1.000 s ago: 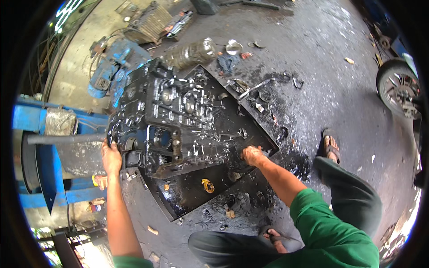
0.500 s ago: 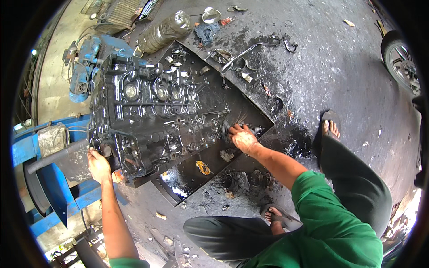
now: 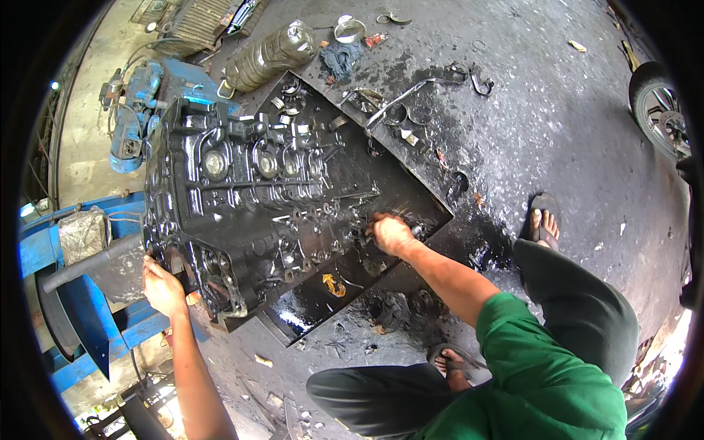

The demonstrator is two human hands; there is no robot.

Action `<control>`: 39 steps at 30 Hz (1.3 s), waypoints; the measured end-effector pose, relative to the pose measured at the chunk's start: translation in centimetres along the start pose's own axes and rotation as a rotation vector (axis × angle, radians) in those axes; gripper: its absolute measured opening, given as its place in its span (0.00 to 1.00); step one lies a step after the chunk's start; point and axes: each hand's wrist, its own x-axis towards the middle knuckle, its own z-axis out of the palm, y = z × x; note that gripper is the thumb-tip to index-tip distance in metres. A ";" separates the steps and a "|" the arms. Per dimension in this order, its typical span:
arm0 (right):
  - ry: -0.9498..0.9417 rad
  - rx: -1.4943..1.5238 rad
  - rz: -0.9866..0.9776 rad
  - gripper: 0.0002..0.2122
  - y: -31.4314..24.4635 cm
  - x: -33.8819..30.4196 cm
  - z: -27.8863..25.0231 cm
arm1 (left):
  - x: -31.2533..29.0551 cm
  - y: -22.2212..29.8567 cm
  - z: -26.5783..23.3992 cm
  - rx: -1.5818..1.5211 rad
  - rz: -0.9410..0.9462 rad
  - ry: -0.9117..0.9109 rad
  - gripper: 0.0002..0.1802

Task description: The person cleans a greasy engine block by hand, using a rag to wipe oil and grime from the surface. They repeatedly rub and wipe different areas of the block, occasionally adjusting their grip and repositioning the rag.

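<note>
A greasy black engine block [image 3: 242, 183] lies across a shallow, oily metal tray [image 3: 411, 180], its round bores facing up. At the block's near left corner my left hand [image 3: 165, 288] is closed over the edge, thumb side up. My right hand [image 3: 391, 236] is low at the block's right end, over the tray. Its fingers are curled against something dark, which the hand and the grime hide. Small bolts or studs stand along the block's near side.
A yellow scrap [image 3: 334, 285] lies in the tray. Beyond are a large plastic bottle [image 3: 271, 55], a blue cloth [image 3: 341, 59], a metal bar [image 3: 396, 103] and bearing shells. A blue machine [image 3: 136, 110] and blue frame [image 3: 95, 286] stand left, a wheel [image 3: 660, 110] far right.
My right hand has moved slightly left and nearer to me, its fingers now more curled toward the block. My left hand keeps its place on the block's corner. The view has shifted a little.
</note>
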 end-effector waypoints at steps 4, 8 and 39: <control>0.313 0.560 0.102 0.13 0.8 1.3 -4.1 | 0.5 -0.4 0.4 -0.008 0.097 0.061 0.26; 0.416 0.505 -0.042 0.16 -2.3 8.0 -5.7 | 0.7 -0.9 0.7 0.028 0.060 0.034 0.23; 0.514 0.689 0.294 0.21 -5.0 19.2 -3.6 | 2.1 -5.8 1.1 -0.077 -0.043 -0.011 0.34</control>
